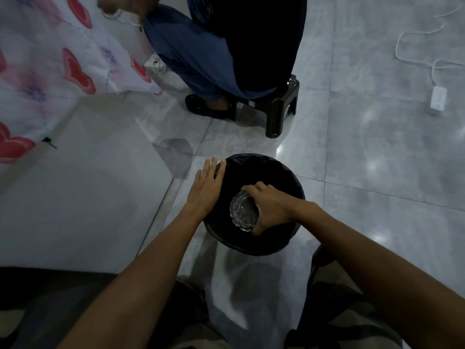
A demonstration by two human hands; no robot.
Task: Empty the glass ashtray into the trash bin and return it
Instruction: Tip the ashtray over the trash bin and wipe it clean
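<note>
Head view is the only 1 given, and it looks down on a black-lined trash bin (254, 205) standing on a grey tiled floor (377, 147). The right hand (270, 210) grips the glass ashtray (243, 212) by its rim, fingers curled over the far edge and thumb under the near edge, with the ashtray tipped on its side over the bin's open mouth. The left hand (208, 183) lies flat with its fingers spread, resting on the bin's left rim and holding nothing; it seems to steady the bin.

The ashtray looks like thick, cut glass, so it is probably heavy for its size, rigid, smooth and breakable on tile. A hold across 2 opposite points of the rim, as here, looks sound; the scalloped edge should give the fingers some purchase. Whether ash remains inside cannot be told, as the bin's interior is dark.

For room, the bin's mouth is wider than the ashtray, leaving margin all round. A white panel (83, 197) stands just left of the bin, and a seated person on a dark stool (281, 104) is beyond it. The floor to the right is open, apart from a white cable and power strip (438, 97) well away.
</note>
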